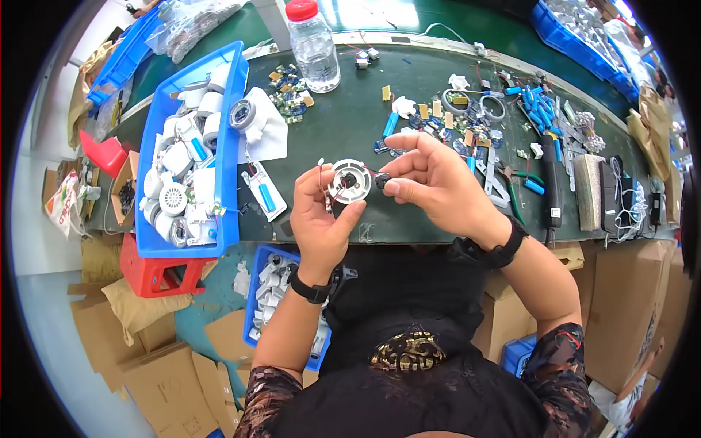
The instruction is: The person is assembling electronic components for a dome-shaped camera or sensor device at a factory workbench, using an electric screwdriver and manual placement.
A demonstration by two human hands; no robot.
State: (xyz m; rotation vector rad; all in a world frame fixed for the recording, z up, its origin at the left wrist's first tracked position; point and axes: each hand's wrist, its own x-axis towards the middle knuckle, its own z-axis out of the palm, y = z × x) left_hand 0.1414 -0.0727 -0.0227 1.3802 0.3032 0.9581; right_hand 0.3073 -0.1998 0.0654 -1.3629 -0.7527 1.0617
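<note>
Forearms (287,334) come in from the lower edge, black bands (312,293) at both wrists. Left hand (321,225): grip closed around the rim of a round white housing (357,193), held over the near part of the dark green counter (314,146), inner face toward the camera. Right hand (442,179): thumb and fingertips pinching a small dark part (382,180) just right of the housing. Below the counter's edge, a blue crate (251,321) of white pieces; left of it, a red stool (157,271). Level with the hands, to the left: flat white panel (261,191) bearing a blue cell, then a large blue bin (232,146) heaped with white housings. To the right: pliers (515,198) beside a long black bar (551,175). Farther out: grey ring (502,109), pile of blue cells (539,109), scattered circuit boards (290,98), clear red-lidded jar (315,58). Farthest right: another blue bin (561,42), loaded.
</note>
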